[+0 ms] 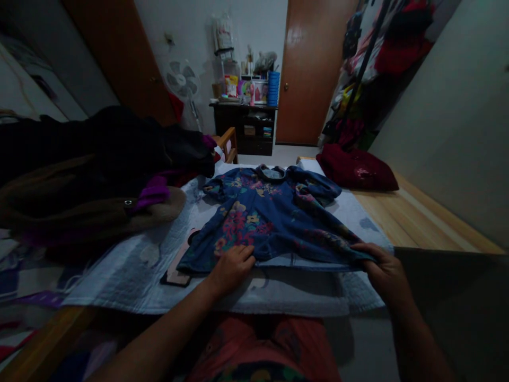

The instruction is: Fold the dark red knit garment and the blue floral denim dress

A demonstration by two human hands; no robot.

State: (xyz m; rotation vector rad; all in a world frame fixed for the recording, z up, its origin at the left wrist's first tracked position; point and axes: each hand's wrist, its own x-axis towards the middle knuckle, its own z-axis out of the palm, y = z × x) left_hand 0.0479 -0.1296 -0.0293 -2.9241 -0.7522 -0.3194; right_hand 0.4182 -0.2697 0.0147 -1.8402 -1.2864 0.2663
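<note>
A dark blue short-sleeved shirt (278, 212) with a floral print is spread out in front of me, its collar pointing away. My right hand (384, 270) pinches the right corner of the hem between thumb and fingers and draws it out to the side. At the middle-left of the hem, my left hand (233, 268) is closed on the cloth with fingers curled; its thumb is mostly hidden. A pale pink phone (177, 269) pokes out from beneath the shirt's left side. Under everything lies a light grey-blue quilted cover (274, 292).
Dark clothes (107, 154) with purple parts are heaped at the left. A maroon folded cloth or cushion (358, 167) rests on the wooden ledge (429, 217) at the right. Farther back stand a wooden chair (230, 143), a fan (183, 79) and a dark cabinet (242, 127).
</note>
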